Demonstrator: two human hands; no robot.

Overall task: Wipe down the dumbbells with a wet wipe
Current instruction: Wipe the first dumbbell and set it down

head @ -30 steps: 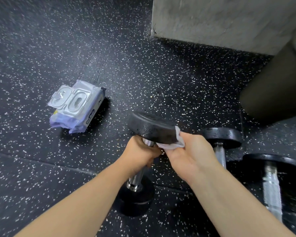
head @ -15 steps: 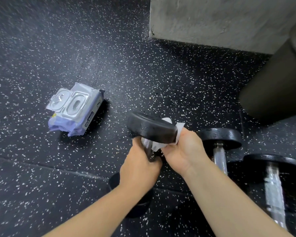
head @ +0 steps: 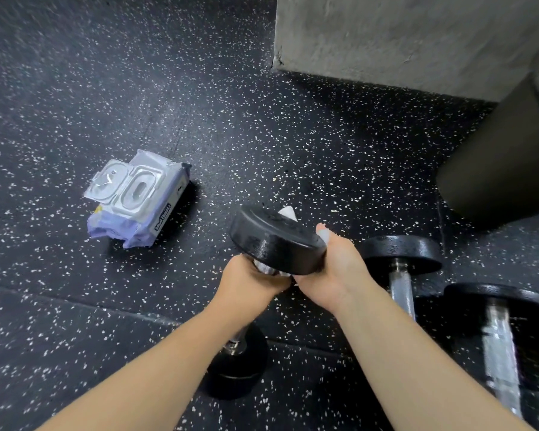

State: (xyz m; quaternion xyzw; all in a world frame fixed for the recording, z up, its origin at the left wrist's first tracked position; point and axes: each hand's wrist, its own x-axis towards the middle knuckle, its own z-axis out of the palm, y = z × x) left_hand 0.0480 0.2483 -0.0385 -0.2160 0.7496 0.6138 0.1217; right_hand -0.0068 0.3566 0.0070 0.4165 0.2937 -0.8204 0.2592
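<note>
Left on the speckled rubber floor (head: pixel 59 290) lies the wipe pack (head: pixel 137 197). Beside it the left hand (head: pixel 249 283) has its grip clamped on the tilted dumbbell (head: pixel 274 244) handle; the right hand (head: pixel 333 272) curls the wet wipe (head: pixel 288 213) round the upper head. Wet metal may slip, and the weight could topple onto the two spare dumbbells (head: pixel 402 256). Concrete wall (head: pixel 417 35) behind, dark roll (head: pixel 504 144) right.
</note>
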